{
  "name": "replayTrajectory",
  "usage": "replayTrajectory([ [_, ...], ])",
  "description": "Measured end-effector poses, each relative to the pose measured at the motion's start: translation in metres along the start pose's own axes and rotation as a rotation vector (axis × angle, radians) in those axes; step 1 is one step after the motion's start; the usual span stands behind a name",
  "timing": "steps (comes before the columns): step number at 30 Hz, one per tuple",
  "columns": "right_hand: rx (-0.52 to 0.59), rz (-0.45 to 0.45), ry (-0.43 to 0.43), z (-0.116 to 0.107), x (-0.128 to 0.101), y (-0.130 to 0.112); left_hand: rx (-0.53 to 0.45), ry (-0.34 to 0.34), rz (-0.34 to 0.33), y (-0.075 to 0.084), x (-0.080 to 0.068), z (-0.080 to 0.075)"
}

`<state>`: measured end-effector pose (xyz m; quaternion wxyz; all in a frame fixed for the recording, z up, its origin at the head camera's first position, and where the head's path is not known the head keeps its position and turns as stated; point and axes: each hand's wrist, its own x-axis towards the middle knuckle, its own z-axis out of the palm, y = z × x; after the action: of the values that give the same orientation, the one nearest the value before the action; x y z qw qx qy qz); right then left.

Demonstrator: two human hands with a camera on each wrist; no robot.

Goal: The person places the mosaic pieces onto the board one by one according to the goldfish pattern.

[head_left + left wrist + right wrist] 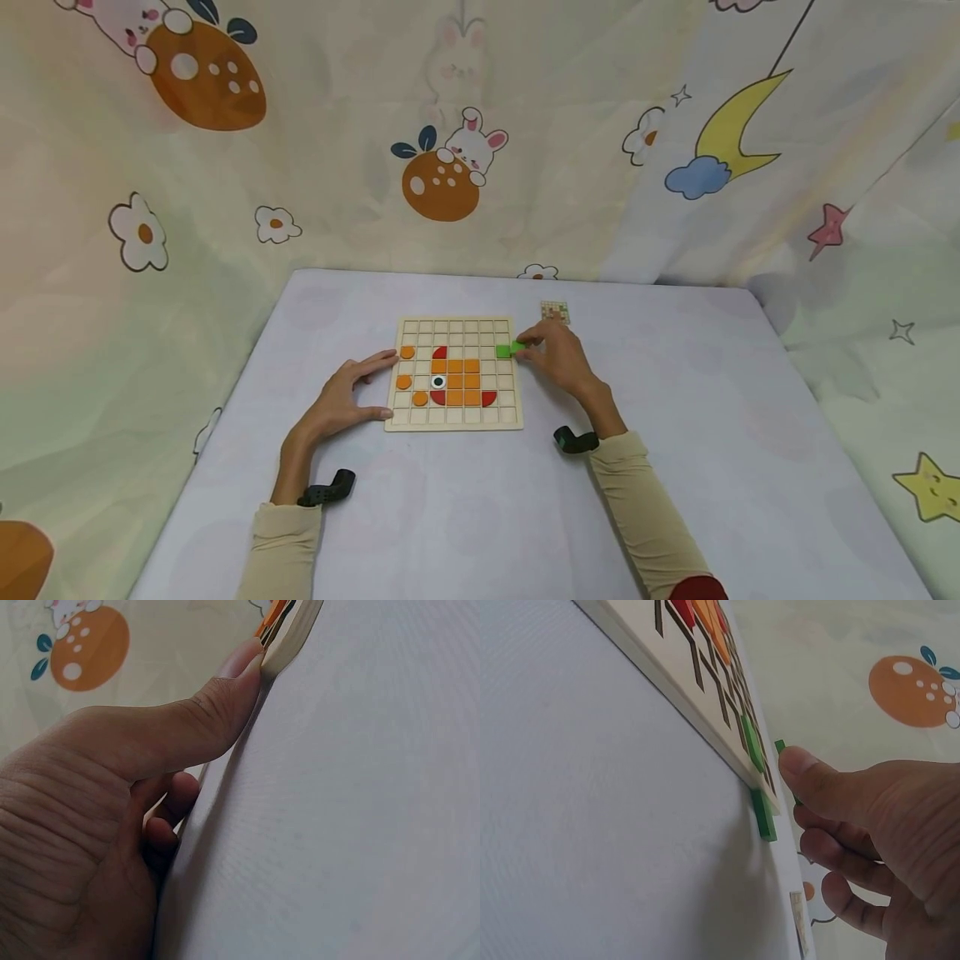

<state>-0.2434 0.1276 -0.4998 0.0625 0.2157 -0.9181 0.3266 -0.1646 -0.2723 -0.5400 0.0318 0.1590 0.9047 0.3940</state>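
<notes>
A pale wooden grid board (455, 421) lies on the table, bearing orange squares (463, 382), red quarter-round tiles (489, 398) and an eye tile (438, 382). My left hand (342, 396) is spread along the board's left side, thumb and forefinger touching its edge. At the board's right edge, my right hand (558, 354) pinches a thin green tile (780, 745) between thumb and finger. One green square (503, 352) sits in a cell near that edge. Another green tile (763, 815) juts out at the edge, just below the pinched one in the right wrist view.
Several orange discs (420, 399) lie on the board's left part. A small patterned card (553, 310) is on the white-covered table (457, 517) beyond my right hand, its near edge partly hidden by the fingers. A printed cloth (337, 167) hangs behind the table.
</notes>
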Motion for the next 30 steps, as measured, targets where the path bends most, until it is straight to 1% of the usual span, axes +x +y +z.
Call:
replayTrajectory([
  [10,0.073,0.016,-0.030,0.007,0.000,-0.007,-0.015,0.004,-0.008,-0.002,0.002,0.001],
  [13,0.076,0.020,-0.042,0.010,0.001,-0.009,-0.010,0.005,-0.007,-0.002,0.001,0.001],
  [16,0.063,0.016,-0.051,0.014,0.004,-0.013,-0.007,0.005,-0.006,-0.002,0.001,0.000],
  [22,0.017,-0.024,-0.047,0.023,0.011,-0.021,-0.005,0.008,-0.004,-0.001,0.001,-0.001],
  [24,-0.023,-0.029,-0.048,0.027,0.013,-0.022,-0.006,0.010,-0.005,-0.001,0.001,-0.001],
  [30,-0.107,0.005,-0.071,0.035,0.018,-0.028,-0.002,0.002,-0.008,-0.001,0.000,0.000],
])
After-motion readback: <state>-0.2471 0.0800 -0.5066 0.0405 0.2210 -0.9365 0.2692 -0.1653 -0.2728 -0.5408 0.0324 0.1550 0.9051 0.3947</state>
